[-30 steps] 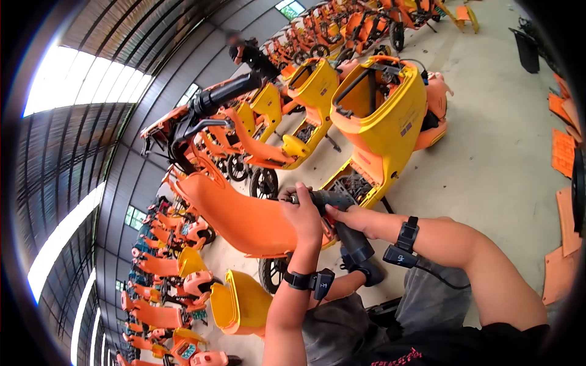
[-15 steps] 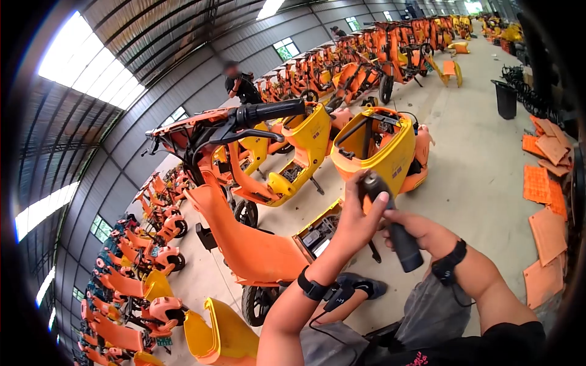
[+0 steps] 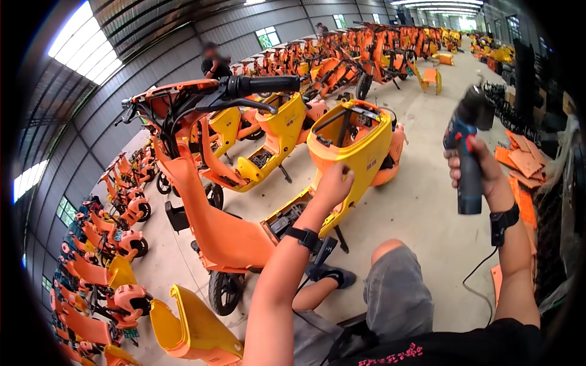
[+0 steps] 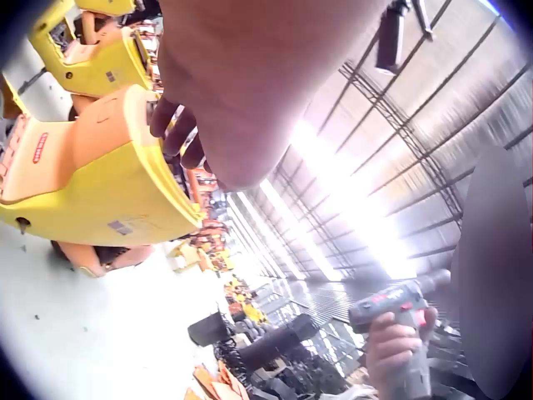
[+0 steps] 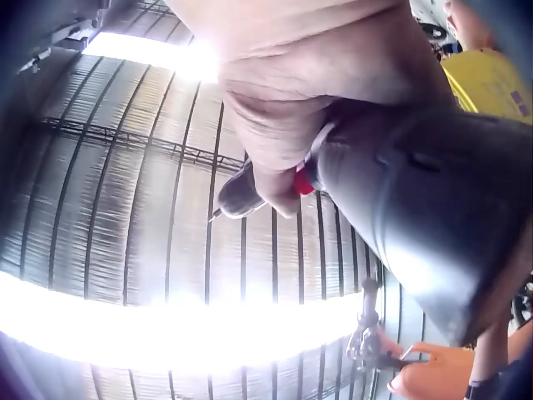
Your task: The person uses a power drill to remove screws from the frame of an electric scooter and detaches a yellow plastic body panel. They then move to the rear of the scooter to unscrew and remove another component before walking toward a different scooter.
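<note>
My right hand grips a dark cordless drill by its handle, raised off to the right, away from the scooter. Its red trigger shows beside a finger in the right wrist view, with a thin bit at the front end. My left hand, fingers curled in, is in front of the yellow rear body of an orange scooter; the palm is hidden and no object shows in it. Below that hand, the scooter's open floor section exposes parts, behind the orange front panel.
A handlebar juts across the upper middle. A loose yellow shell stands at lower left. Orange panels are piled at the right. Rows of scooters fill the left and back, and a person stands behind.
Both hands were together on the drill at the scooter's floor section, then lifted away. My right hand has carried the drill far right; my left has let go of it. The head view has turned right.
</note>
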`<action>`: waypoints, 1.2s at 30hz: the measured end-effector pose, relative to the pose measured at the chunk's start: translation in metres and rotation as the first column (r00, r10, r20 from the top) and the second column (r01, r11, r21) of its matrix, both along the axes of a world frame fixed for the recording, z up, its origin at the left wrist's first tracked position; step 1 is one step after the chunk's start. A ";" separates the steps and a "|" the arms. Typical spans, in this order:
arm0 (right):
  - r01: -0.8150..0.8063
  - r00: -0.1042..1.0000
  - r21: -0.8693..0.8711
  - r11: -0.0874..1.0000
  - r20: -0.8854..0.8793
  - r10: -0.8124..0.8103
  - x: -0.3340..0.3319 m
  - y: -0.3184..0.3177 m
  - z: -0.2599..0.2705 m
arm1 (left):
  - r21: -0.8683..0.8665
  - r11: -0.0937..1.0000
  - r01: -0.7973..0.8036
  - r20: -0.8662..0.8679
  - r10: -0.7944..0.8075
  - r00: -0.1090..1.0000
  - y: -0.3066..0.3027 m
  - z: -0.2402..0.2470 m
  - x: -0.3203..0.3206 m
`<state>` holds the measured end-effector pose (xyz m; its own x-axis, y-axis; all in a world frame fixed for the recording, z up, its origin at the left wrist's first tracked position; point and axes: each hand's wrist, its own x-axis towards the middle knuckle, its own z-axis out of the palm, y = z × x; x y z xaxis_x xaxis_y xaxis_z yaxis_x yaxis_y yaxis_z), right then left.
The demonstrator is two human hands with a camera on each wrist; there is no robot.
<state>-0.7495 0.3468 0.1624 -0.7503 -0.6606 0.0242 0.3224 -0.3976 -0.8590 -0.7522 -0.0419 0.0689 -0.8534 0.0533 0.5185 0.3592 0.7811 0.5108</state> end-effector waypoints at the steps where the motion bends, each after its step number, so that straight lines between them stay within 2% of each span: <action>1: 0.018 0.999 0.005 1.000 -0.042 -0.018 -0.005 0.004 -0.007 | -0.028 0.999 -0.038 0.003 0.039 0.999 -0.006 -0.013 -0.011; 4: 0.036 0.998 0.076 0.996 -0.056 -0.032 -0.039 0.017 -0.041 | -0.182 0.975 -0.127 -0.082 0.113 0.990 -0.026 -0.045 -0.048; 6: 0.047 0.999 0.136 0.990 -0.029 -0.044 -0.069 0.019 -0.064 | -0.299 0.930 -0.214 -0.132 0.181 0.974 -0.030 -0.044 -0.071; 9: 0.064 0.992 0.254 0.965 0.087 -0.089 -0.119 0.012 -0.105 | -0.354 0.887 -0.297 -0.479 0.101 0.872 -0.026 -0.035 -0.113; 10: 0.057 0.986 0.275 0.960 0.136 -0.098 -0.132 0.005 -0.114 | -0.373 0.885 -0.279 -0.490 0.068 0.869 -0.027 -0.036 -0.129; 13: 0.025 0.961 0.296 0.955 0.256 -0.104 -0.173 -0.019 -0.154 | -0.425 0.845 -0.324 -0.475 0.096 0.875 -0.027 -0.050 -0.180; 14: 0.029 0.954 0.359 0.933 0.268 -0.132 -0.185 -0.027 -0.170 | -0.425 0.838 -0.343 -0.460 0.126 0.879 -0.024 -0.047 -0.190; 15: 0.027 0.944 0.422 0.906 0.288 -0.162 -0.192 -0.033 -0.187 | -0.439 0.839 -0.323 -0.431 0.119 0.894 -0.025 -0.048 -0.197; 16: 0.032 0.956 0.429 0.903 0.251 -0.153 -0.197 -0.041 -0.198 | -0.454 0.854 -0.255 -0.350 0.092 0.932 -0.030 -0.047 -0.199; 17: 0.019 0.941 0.429 0.903 0.298 -0.161 -0.205 -0.045 -0.211 | -0.464 0.867 -0.182 -0.260 0.064 0.964 -0.032 -0.048 -0.202; 19: 0.038 0.935 0.544 0.838 0.276 -0.221 -0.222 -0.061 -0.245 | -0.384 0.905 -0.184 -0.430 0.001 0.903 -0.034 -0.050 -0.207; 21: -0.020 0.914 0.524 0.852 0.355 -0.197 -0.240 -0.074 -0.283 | -0.364 0.916 -0.167 -0.396 0.010 0.918 -0.034 -0.047 -0.207; 23: 0.004 0.901 0.504 0.864 0.373 -0.222 -0.248 -0.089 -0.319 | -0.368 0.913 -0.175 -0.423 0.004 0.906 -0.036 -0.046 -0.208; 24: -0.047 0.900 0.481 0.875 0.401 -0.172 -0.255 -0.094 -0.352 | -0.354 0.920 -0.167 -0.399 0.013 0.917 -0.036 -0.048 -0.210; 26: -0.038 0.891 0.473 0.880 0.415 -0.184 -0.245 -0.116 -0.402 | -0.350 0.921 -0.172 -0.379 0.029 0.925 -0.041 -0.050 -0.215; 27: -0.011 0.902 0.471 0.882 0.385 -0.194 -0.243 -0.127 -0.420 | -0.347 0.924 -0.160 -0.432 -0.006 0.902 -0.045 -0.052 -0.221; 31: -0.070 0.884 0.527 0.847 0.425 -0.192 -0.216 -0.165 -0.513 | -0.274 0.950 -0.149 -0.393 0.031 0.919 -0.054 -0.057 -0.232; 34: -0.096 0.889 0.593 0.800 0.413 -0.199 -0.193 -0.182 -0.550 | -0.262 0.953 -0.149 -0.374 0.042 0.926 -0.058 -0.056 -0.238; 36: -0.107 0.883 0.584 0.805 0.428 -0.193 -0.181 -0.187 -0.555 | -0.264 0.955 -0.137 -0.343 0.040 0.938 -0.063 -0.056 -0.242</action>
